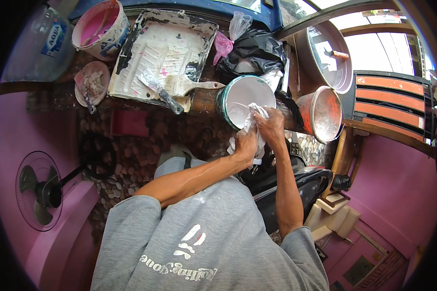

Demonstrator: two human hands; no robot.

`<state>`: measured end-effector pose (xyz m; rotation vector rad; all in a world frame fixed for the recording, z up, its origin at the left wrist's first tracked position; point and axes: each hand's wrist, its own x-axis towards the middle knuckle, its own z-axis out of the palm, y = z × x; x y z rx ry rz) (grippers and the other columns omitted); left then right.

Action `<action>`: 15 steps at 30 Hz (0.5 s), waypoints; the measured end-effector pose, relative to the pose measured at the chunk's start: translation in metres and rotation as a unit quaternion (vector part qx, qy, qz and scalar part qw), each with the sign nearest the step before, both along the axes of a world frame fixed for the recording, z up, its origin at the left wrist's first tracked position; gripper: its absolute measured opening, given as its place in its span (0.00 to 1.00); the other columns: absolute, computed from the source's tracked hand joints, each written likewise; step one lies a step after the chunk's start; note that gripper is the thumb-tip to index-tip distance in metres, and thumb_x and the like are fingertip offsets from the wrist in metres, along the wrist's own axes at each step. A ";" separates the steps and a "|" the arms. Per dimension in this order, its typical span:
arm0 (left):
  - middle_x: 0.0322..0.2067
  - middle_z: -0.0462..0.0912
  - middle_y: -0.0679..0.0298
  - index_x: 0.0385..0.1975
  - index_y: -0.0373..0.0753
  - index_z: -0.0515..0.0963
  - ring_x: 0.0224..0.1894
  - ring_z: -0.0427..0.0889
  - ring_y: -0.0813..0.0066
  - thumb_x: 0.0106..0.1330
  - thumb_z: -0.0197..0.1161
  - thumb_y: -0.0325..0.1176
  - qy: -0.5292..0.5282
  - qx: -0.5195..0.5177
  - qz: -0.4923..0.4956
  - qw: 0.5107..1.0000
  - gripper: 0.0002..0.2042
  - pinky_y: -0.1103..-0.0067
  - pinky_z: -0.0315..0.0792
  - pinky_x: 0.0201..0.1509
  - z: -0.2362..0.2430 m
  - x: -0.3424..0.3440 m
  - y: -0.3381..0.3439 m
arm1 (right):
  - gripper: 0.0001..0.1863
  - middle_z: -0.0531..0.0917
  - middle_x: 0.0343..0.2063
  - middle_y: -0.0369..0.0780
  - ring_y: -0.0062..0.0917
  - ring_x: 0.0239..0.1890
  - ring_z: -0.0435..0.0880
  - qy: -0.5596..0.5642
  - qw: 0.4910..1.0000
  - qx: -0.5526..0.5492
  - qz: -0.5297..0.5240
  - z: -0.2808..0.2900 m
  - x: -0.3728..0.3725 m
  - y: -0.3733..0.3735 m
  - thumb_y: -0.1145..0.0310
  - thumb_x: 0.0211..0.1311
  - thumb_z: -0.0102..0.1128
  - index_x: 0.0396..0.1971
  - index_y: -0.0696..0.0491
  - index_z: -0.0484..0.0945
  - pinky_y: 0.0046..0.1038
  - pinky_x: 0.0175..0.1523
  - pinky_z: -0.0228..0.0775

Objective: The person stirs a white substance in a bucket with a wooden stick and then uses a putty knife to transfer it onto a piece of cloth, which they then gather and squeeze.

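Both my hands grip a crumpled white cloth (258, 112) at the near rim of a paint bucket (247, 92), whose inside is coated white. My left hand (245, 146) is closed around the lower part of the cloth. Just above and to its right, my right hand (272, 125) clutches the upper part. Some cloth hangs down between and below the hands. Left of the bucket lie a wide paintbrush (179, 85) and a putty knife (159, 92), both on the near edge of a paint-crusted roller tray (162, 48).
A pink-paint bucket (94, 34), a water jug (36, 46) and a small dish (93, 82) with a scraper stand left. Right are a black plastic bag (257, 51), an orange-stained bucket (320, 114) and a large tub (325, 60). A fan (41, 191) stands lower left.
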<state>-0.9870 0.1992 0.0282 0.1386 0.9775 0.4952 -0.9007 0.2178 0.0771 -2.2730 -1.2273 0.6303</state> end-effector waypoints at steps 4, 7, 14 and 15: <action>0.23 0.73 0.69 0.37 0.40 0.72 0.18 0.71 0.79 0.69 0.51 0.42 0.002 0.005 -0.030 1.000 0.12 0.78 0.62 0.14 0.004 0.002 -0.002 | 0.15 0.82 0.29 0.52 0.40 0.32 0.83 0.053 0.998 -0.019 -0.017 -0.011 0.010 -0.004 0.67 0.50 0.62 0.34 0.63 0.81 0.33 0.40 0.72; 0.22 0.72 0.69 0.36 0.40 0.72 0.18 0.70 0.81 0.69 0.51 0.43 0.007 0.004 -0.019 1.000 0.12 0.78 0.62 0.14 0.006 0.005 -0.001 | 0.14 0.82 0.27 0.51 0.37 0.30 0.83 0.070 0.997 -0.040 -0.004 -0.009 0.011 -0.002 0.67 0.52 0.60 0.34 0.64 0.80 0.33 0.39 0.71; 0.23 0.73 0.70 0.36 0.40 0.73 0.21 0.71 0.83 0.70 0.51 0.41 0.039 0.016 -0.053 0.998 0.11 0.80 0.64 0.19 -0.013 0.009 -0.006 | 0.14 0.81 0.29 0.55 0.44 0.34 0.82 -0.013 0.999 0.002 0.052 -0.010 0.009 0.000 0.69 0.50 0.60 0.34 0.64 0.80 0.36 0.42 0.72; 0.24 0.73 0.71 0.36 0.39 0.73 0.22 0.71 0.83 0.70 0.51 0.41 0.039 0.015 -0.060 0.997 0.11 0.80 0.64 0.20 -0.015 0.009 -0.006 | 0.14 0.81 0.29 0.55 0.45 0.34 0.82 -0.031 0.998 0.007 0.048 -0.012 0.009 0.000 0.69 0.50 0.60 0.33 0.64 0.79 0.37 0.41 0.71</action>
